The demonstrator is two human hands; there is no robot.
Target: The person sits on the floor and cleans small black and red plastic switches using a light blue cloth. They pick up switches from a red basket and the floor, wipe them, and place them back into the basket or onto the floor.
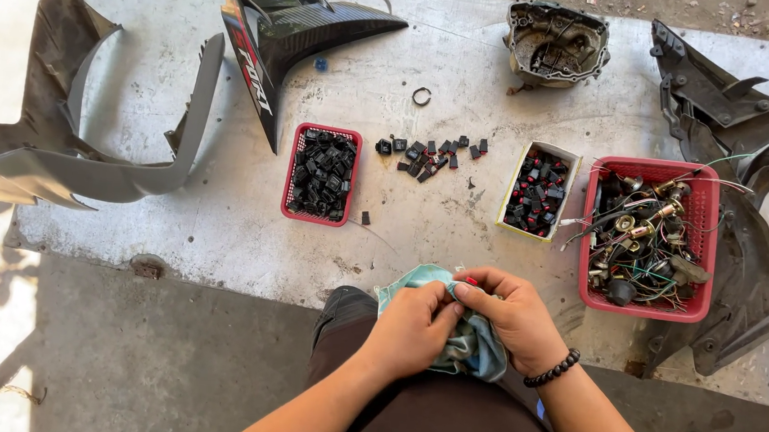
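together, the left hand (413, 326) and right hand (512, 320) close on a teal cloth (474, 349) with a small red-tipped part (471, 281) peeking out. both sit just near of the white box (540, 191), the right hand closer.

Crumpled pale blue-green cloth (474, 349), bunched and folded over itself, pinched between both hands above the lap; small black part with a red tip (471, 281) poking out at its top edge, mostly wrapped

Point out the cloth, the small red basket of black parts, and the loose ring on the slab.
cloth (474, 350): head view, on the bunched fold below the hands.
small red basket (295, 172): head view, on its left rim.
ring (422, 96): head view, on its thin dark band.
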